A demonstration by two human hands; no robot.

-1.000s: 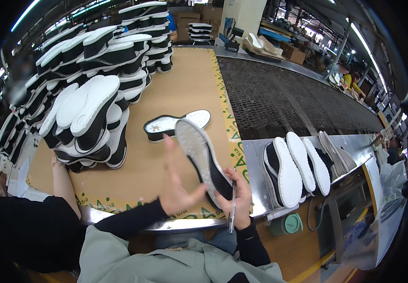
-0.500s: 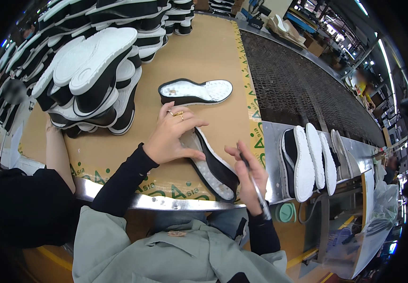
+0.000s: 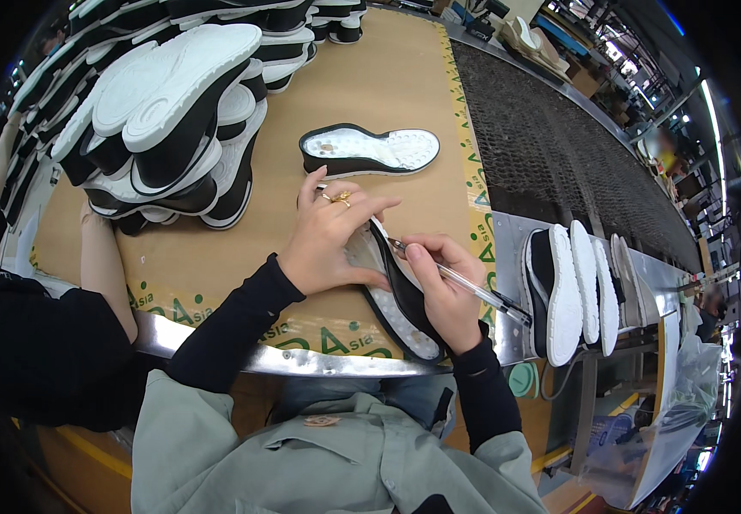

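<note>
My left hand (image 3: 329,242) grips the upper part of a black and white shoe sole (image 3: 408,331), tilted on its side on the table, its black side wall turned toward the right. In my right hand (image 3: 449,300) is a clear-barrelled pen (image 3: 483,293), held in a writing grip. The pen's tip meets or nearly meets the sole's side wall near my left fingers; exact contact is hard to see. Part of the sole is hidden behind both hands. Just beyond them lies a second shoe sole (image 3: 370,151), its white inner face up.
Stacked soles (image 3: 190,94) rise at the left, where another person's forearm (image 3: 103,265) rests on the table (image 3: 302,103). A dark mesh conveyor (image 3: 550,137) runs along the right. Several soles (image 3: 565,300) stand on edge on the metal ledge beside it.
My right hand has moved up and left, bringing the pen to the sole's side wall. My left hand keeps its hold. The whole view has shifted slightly.
</note>
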